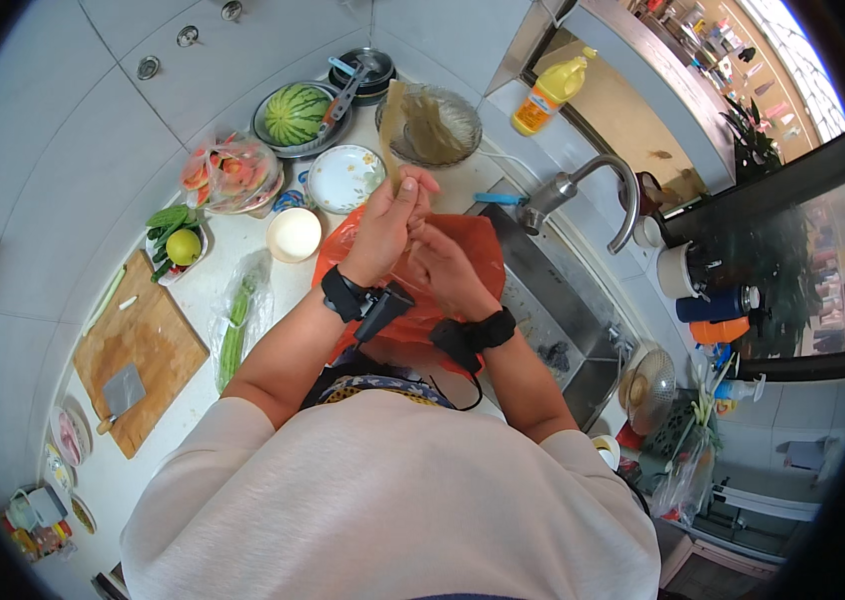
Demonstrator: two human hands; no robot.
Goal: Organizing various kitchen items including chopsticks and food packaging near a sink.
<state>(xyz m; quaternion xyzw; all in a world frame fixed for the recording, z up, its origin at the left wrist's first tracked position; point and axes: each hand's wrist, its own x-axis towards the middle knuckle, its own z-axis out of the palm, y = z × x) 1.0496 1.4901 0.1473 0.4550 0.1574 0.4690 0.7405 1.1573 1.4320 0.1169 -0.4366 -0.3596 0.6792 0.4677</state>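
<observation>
My left hand [390,219] is raised over a red plastic bag [479,236] and grips a long, flat, greenish-brown strip [391,124], whose free end points away from me. My right hand [441,262] is close against the left, fingers curled; whether it pinches the strip's lower end is hidden. The bag lies spread in front of me, between the counter and the sink. Beyond the hands, a ribbed glass bowl [471,133] holds more of the same brownish strips [434,127]. A floral plate [345,178] and a small white bowl [294,235] stand left of my hands.
On the right are a steel sink [542,300] and its faucet [565,191]. A wooden cutting board [149,337] with a cleaver [124,388] lies at left, near bagged green vegetables [235,330]. A watermelon [296,114] sits in a metal bowl at the back, beside bagged melon pieces [231,174].
</observation>
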